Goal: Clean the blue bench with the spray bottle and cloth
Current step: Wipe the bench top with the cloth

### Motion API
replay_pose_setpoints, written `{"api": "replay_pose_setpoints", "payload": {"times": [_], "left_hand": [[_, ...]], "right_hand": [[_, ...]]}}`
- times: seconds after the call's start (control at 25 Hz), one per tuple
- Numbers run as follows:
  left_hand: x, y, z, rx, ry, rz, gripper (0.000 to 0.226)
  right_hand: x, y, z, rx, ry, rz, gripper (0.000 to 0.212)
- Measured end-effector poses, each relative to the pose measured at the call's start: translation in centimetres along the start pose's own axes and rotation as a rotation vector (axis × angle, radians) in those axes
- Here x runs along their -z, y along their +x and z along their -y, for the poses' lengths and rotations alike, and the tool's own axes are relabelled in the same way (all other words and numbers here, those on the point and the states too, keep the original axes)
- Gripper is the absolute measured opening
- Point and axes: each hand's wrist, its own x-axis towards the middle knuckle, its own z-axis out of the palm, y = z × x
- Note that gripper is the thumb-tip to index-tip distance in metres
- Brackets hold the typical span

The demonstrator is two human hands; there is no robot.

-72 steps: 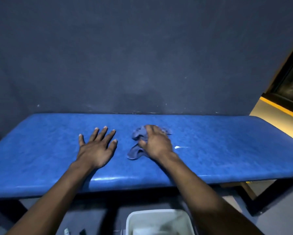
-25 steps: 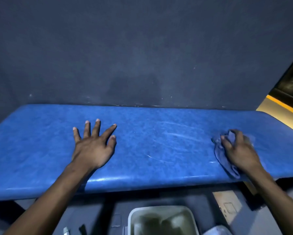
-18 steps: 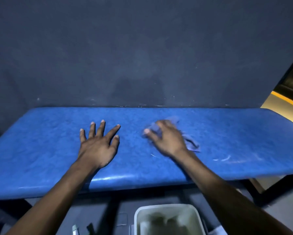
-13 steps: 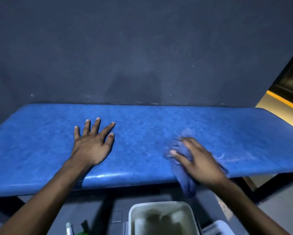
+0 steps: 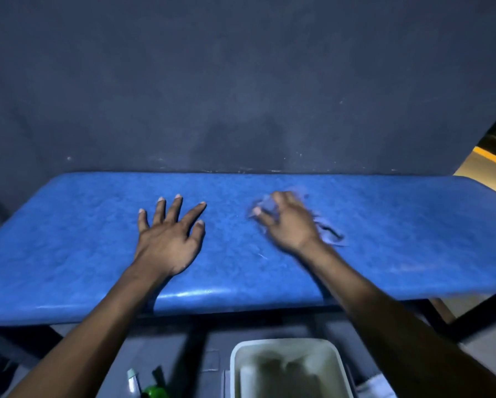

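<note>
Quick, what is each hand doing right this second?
Left hand: open, flat on the blue bench, holding nothing.
Right hand: closed on the cloth, pressing it to the bench.

**Count of things in view**

One bench [image 5: 384, 225] with a blue padded top runs across the middle of the frame. Two hands lie on it: one left hand [image 5: 169, 239] at centre left, flat with five fingers [image 5: 177, 208] spread, and one right hand [image 5: 289, 225] at centre right. One cloth [image 5: 327, 234], blurred, shows under the right hand. One pale bin [image 5: 287, 369] sits at the bottom centre. At the bottom left, one green round part [image 5: 152, 393] and two slim upright pieces [image 5: 133, 380] show; what they belong to cannot be told. One dark wall [image 5: 241, 81] fills the upper frame.
</note>
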Motion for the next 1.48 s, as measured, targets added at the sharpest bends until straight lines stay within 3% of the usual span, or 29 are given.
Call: {"api": "replay_pose_setpoints", "payload": {"times": [0.08, 0.2, 0.36, 0.44, 0.52, 0.64, 0.72, 0.84, 0.96, 1.08, 1.16, 1.2, 1.32, 1.48], "left_hand": [[0.0, 0.0, 0.0, -0.003, -0.004, 0.001, 0.057], [0.1, -0.1, 0.2, -0.006, -0.010, 0.006, 0.058], [-0.1, -0.2, -0.1, 0.012, -0.002, 0.014, 0.057], [-0.1, -0.1, -0.5, 0.023, 0.002, 0.005, 0.057], [0.0, 0.1, -0.6, 0.010, 0.008, 0.011, 0.057], [0.2, -0.1, -0.1, 0.001, -0.005, 0.010, 0.056], [0.2, -0.2, 0.1, -0.008, -0.010, 0.010, 0.056], [0.1, -0.2, 0.0, -0.009, -0.021, 0.005, 0.055], [0.1, -0.1, 0.1, -0.003, -0.016, -0.002, 0.054], [-0.1, -0.1, -0.1, 0.004, -0.005, -0.004, 0.055], [-0.1, 0.1, -0.3, 0.008, -0.005, -0.002, 0.056], [-0.1, 0.2, -0.4, 0.008, -0.005, -0.001, 0.056], [0.0, 0.0, -0.2, 0.004, -0.010, -0.008, 0.056], [0.0, 0.0, 0.0, 0.001, -0.024, -0.009, 0.054]], "right_hand": [[1.0, -4.5, 2.3, 0.153, 0.108, 0.049, 0.042], [5.3, -10.1, -2.1, 0.235, 0.167, 0.099, 0.043], [10.2, -11.3, -14.2, -0.143, -0.011, -0.101, 0.056], [10.2, -7.5, -16.3, -0.357, -0.119, -0.167, 0.060], [7.3, -2.1, -13.4, -0.360, -0.149, -0.172, 0.057], [0.8, 1.9, -3.3, -0.088, -0.021, -0.114, 0.037], [-0.7, -0.9, 2.4, 0.120, 0.078, -0.004, 0.035], [2.2, -7.9, 1.8, 0.331, 0.178, 0.146, 0.050], [6.5, -11.2, -5.2, 0.223, 0.185, 0.132, 0.047], [8.7, -8.6, -11.8, -0.053, -0.010, -0.084, 0.041], [7.8, -3.7, -11.8, -0.249, -0.088, -0.126, 0.040], [6.4, -1.1, -10.2, -0.253, -0.097, -0.113, 0.041], [0.3, 3.9, -2.6, -0.026, -0.010, -0.017, 0.051], [-0.8, -2.2, 4.4, 0.269, 0.169, 0.104, 0.035]]}}
